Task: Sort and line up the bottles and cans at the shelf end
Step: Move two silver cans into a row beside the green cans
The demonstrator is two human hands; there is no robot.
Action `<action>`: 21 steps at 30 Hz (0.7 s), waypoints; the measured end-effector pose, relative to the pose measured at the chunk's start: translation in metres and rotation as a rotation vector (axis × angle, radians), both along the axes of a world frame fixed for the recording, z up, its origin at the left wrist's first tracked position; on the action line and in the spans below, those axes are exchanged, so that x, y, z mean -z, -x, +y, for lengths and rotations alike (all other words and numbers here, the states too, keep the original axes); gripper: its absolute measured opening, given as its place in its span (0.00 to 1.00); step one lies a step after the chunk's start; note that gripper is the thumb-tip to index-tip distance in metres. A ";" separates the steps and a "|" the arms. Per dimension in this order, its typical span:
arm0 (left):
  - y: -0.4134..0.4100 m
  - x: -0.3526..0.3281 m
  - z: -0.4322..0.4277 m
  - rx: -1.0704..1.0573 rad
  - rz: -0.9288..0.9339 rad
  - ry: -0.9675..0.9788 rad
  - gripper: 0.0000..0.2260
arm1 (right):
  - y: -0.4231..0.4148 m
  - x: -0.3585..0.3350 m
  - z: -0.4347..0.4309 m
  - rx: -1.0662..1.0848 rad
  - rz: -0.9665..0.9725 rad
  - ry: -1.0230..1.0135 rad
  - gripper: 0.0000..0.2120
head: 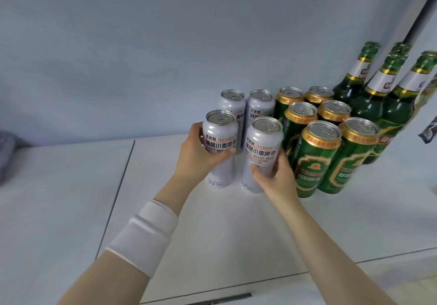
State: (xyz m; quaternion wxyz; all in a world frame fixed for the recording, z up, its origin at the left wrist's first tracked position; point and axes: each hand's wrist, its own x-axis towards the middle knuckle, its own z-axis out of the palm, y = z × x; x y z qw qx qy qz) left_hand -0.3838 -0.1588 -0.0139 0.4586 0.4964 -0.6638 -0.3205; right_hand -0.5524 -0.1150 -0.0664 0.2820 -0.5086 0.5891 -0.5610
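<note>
A white wrist sleeve [146,236] is sitting nearest, on the left forearm, and both forearms are reaching forward over the white shelf top [212,233]. The left hand [196,153] is gripping the front-left white can [221,139] from its left side, with the thumb lying across the label and the fingers curling round behind. The right hand [276,177] is gripping the front-right white can [262,146] low on its right side, its fingers squeezing in between that can and the nearest of the green cans [316,160].

Both held cans are standing upright on the shelf top, just apart from each other, directly in front of two rear white cans [233,101]. Each hand is already on its own can, so neither needs to reach further. The likely move is sliding the pair straight back and level with the green rows. The tight gap on the right is probably the thing to watch. The green bottles [369,96] are standing behind, at the far right.
</note>
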 end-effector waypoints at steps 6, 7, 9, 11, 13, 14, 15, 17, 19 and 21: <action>0.009 0.009 0.000 0.002 0.010 -0.032 0.33 | -0.002 0.020 0.003 0.041 0.050 -0.002 0.50; 0.009 0.008 0.000 0.013 0.001 -0.047 0.34 | -0.003 0.024 0.005 0.066 0.060 -0.004 0.51; 0.005 0.004 0.002 0.047 -0.022 -0.060 0.39 | -0.008 0.030 0.006 0.142 0.095 -0.015 0.52; -0.001 -0.007 0.003 0.063 -0.046 -0.025 0.46 | -0.018 0.032 0.006 0.235 0.089 -0.021 0.49; -0.007 -0.022 0.003 0.067 -0.096 0.037 0.46 | -0.029 0.030 0.006 0.335 0.021 -0.016 0.43; -0.008 -0.029 0.002 0.075 -0.148 0.060 0.44 | -0.033 0.029 0.005 0.381 -0.016 -0.013 0.39; -0.009 -0.036 0.000 0.091 -0.214 0.076 0.42 | -0.037 0.029 0.004 0.410 -0.044 -0.010 0.36; -0.007 -0.045 -0.003 0.129 -0.343 0.097 0.36 | -0.039 0.029 0.003 0.417 -0.080 -0.009 0.32; -0.002 -0.050 -0.006 0.151 -0.405 0.108 0.33 | -0.038 0.029 -0.001 0.407 -0.082 -0.009 0.31; 0.003 -0.051 -0.009 0.155 -0.425 0.115 0.32 | -0.036 0.027 -0.004 0.425 -0.010 -0.024 0.32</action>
